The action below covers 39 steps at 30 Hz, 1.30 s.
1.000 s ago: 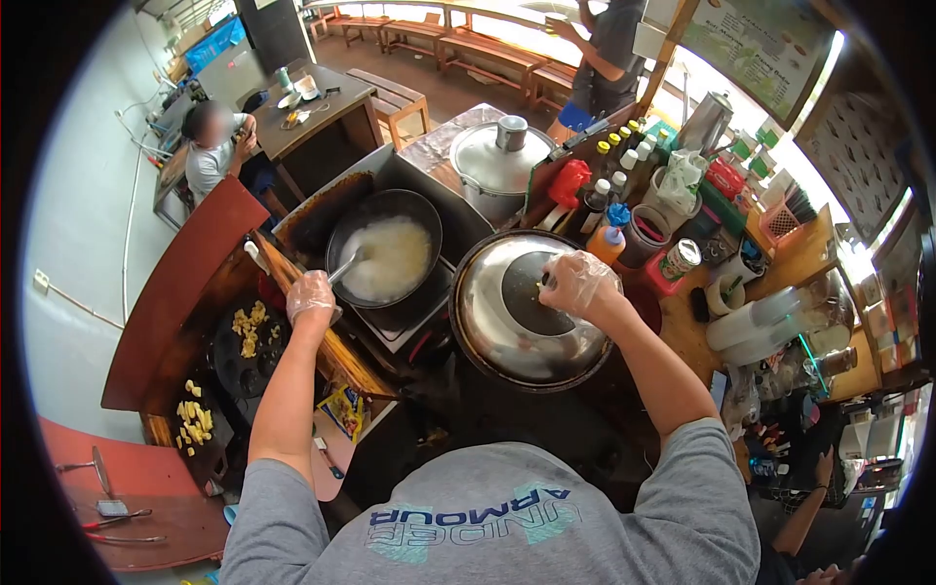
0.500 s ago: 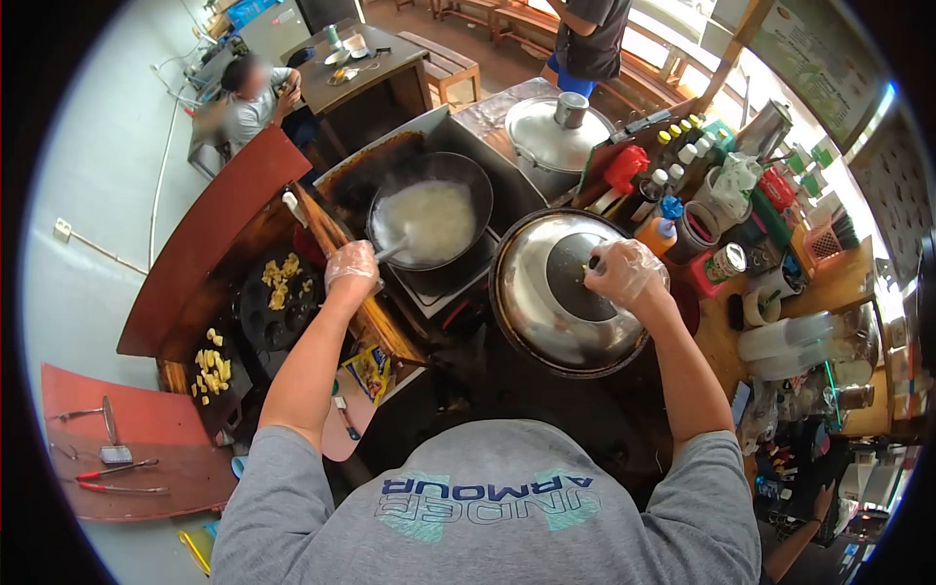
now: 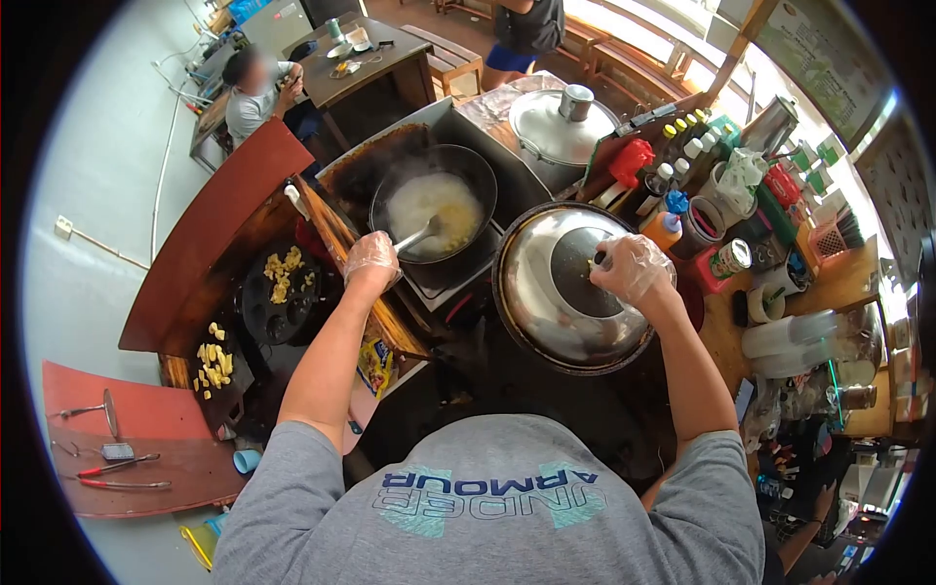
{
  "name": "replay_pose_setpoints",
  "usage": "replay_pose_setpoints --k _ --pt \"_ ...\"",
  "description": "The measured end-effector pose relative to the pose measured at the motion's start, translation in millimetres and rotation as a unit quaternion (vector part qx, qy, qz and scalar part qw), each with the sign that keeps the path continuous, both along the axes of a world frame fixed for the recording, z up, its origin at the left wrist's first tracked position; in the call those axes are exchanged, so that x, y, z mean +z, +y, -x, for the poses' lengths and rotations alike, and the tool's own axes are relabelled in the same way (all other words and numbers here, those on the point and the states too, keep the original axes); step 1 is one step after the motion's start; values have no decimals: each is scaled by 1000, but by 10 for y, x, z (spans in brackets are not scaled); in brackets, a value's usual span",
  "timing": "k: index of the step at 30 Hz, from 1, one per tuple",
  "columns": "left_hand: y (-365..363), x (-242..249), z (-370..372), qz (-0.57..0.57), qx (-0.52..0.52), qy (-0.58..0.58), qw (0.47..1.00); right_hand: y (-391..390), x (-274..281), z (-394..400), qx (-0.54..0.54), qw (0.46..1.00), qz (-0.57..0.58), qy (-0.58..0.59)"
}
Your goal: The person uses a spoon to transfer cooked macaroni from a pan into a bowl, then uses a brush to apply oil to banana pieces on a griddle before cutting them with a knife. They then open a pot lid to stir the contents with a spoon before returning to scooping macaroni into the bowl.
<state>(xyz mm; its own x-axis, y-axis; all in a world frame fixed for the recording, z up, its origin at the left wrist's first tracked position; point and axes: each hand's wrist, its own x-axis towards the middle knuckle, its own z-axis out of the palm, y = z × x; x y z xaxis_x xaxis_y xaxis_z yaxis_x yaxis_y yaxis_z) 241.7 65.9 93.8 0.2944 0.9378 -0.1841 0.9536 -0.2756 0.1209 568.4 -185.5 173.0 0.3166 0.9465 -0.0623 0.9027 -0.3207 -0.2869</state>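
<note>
My left hand, in a clear plastic glove, is closed around the handle of a metal spatula. The spatula's blade dips into pale, steaming liquid in a dark wok. Yellowish bits show in the liquid near the blade. My right hand, gloved too, grips the dark knob of a large domed lid with a glass centre. This lid sits on a wide round pan to the right of the wok; the pan's contents are mostly hidden.
To the left are a molded pan with cooked pieces and yellow pieces beside it. A lidded pot stands behind. Bottles and containers line the right shelf. One person sits at a table; another stands.
My left hand has moved right and slightly up with the spatula, whose blade now shows more. Yellowish bits have appeared in the liquid. The standing person has shifted left. My right hand stays on the knob.
</note>
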Motion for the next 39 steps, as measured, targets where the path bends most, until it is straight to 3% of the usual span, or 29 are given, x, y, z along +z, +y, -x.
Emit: replay_pose_setpoints --k 8,14,20,24,26,27,30,32,34,36,39 --pt "273 -48 -44 -30 -3 -14 999 -48 -26 -24 -6 1000 -2 -4" --pt "429 -361 -158 -128 -48 5 991 -42 -78 -30 -13 1000 7 -1" --pt "164 -40 -179 -122 -103 7 987 -57 -82 -34 -11 1000 -13 3" --pt "8 202 114 -160 -184 89 966 -85 -58 -48 -18 1000 -3 11" --pt "-58 187 315 -226 -274 111 928 -94 -88 -65 -14 1000 5 8" --pt "-209 376 299 -222 -265 136 928 -102 -93 -58 -13 1000 6 10" --pt "-198 290 427 -281 -329 181 883 -121 -109 -25 -11 1000 -29 3" --pt "-209 143 424 -303 -346 152 875 -101 -149 -36 -19 1000 13 -6" --pt "-224 36 287 -295 -370 119 873 -125 -266 -55 -11 1000 -16 -7" --pt "-106 -177 151 -297 -357 122 877 -129 -270 -55 -8 999 -45 -10" --pt "140 -328 -130 -302 -294 150 894 -140 -185 -24 -22 1000 3 14"
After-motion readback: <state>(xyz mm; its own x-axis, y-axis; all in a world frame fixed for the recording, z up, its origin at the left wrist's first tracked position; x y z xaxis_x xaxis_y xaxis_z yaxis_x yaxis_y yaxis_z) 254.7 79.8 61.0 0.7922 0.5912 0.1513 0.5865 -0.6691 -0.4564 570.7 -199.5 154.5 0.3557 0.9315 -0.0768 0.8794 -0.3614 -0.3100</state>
